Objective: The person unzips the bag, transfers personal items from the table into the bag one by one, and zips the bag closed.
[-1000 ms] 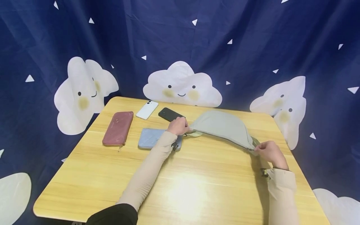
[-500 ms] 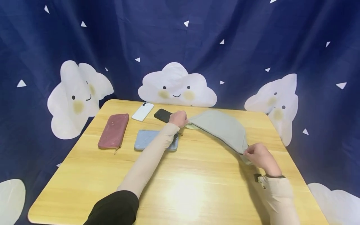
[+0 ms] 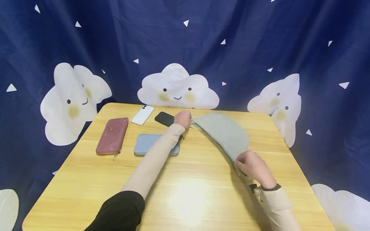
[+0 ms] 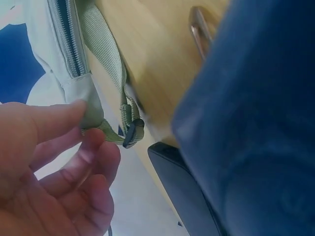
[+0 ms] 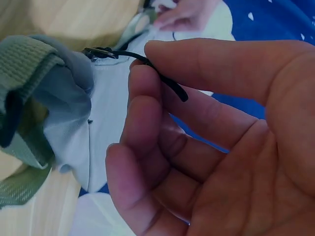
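A pale grey-green waist bag (image 3: pixel 225 131) lies angled on the table, its zip (image 4: pixel 69 39) along the near edge. My left hand (image 3: pixel 182 119) pinches the bag's far left corner between thumb and fingertips, where a green webbing strap (image 4: pixel 103 44) with a black slider (image 4: pixel 133 132) joins it. At the nearer right end, my right hand (image 3: pixel 252 165) pinches a thin black zip-pull cord (image 5: pixel 172 88) between thumb and index finger. Beside that hand, in the right wrist view, folded green webbing (image 5: pixel 24 187) hangs from the bag's end.
A black phone (image 3: pixel 164 118) lies just left of my left hand. Under the left forearm is a light blue wallet (image 3: pixel 147 142), partly hidden. Further left are a wine-red wallet (image 3: pixel 113 134) and a white phone (image 3: pixel 143 115). A dark blue cloud-print curtain (image 3: pixel 202 41) hangs behind the table.
My right hand has moved left and nearer to me, and the bag's right end has swung the same way. The left hand keeps its pinch on the far corner.
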Available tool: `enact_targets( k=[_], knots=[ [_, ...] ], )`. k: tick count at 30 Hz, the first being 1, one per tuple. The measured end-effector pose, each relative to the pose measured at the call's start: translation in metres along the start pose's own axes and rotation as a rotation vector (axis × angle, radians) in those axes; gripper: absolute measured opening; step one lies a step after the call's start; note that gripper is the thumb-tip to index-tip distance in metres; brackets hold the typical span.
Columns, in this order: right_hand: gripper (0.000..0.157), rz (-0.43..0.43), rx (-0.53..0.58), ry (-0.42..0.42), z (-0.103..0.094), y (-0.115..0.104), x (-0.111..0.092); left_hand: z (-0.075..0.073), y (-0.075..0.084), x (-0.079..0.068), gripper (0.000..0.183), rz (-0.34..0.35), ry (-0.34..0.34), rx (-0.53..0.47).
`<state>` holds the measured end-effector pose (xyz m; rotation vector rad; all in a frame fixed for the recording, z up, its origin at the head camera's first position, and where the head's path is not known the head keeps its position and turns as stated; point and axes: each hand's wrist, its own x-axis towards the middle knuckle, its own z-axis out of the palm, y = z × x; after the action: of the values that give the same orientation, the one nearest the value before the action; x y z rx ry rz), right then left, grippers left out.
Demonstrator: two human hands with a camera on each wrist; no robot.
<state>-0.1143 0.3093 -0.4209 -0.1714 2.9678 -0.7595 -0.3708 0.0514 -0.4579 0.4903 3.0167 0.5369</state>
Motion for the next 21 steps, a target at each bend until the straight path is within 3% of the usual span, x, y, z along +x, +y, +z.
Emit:
enact_targets(
  k=[9,14,18,21],
  knots=[
    [0.010,-0.054,0.017,-0.032,0.024,-0.009,-0.005,0.006,0.007,-0.004,0.046,-0.008,-0.080,0.020],
    [0.011,-0.096,-0.041,-0.003,0.040,-0.015,-0.004,0.008,0.012,-0.020,0.014,-0.003,-0.088,-0.066],
    [0.009,-0.108,-0.065,0.008,0.047,-0.024,0.000,0.009,0.017,-0.037,0.043,0.012,-0.063,-0.133],
    [0.018,-0.118,-0.075,-0.014,0.050,-0.029,0.004,0.012,0.021,-0.049,0.044,0.047,-0.073,-0.189]
  ],
)
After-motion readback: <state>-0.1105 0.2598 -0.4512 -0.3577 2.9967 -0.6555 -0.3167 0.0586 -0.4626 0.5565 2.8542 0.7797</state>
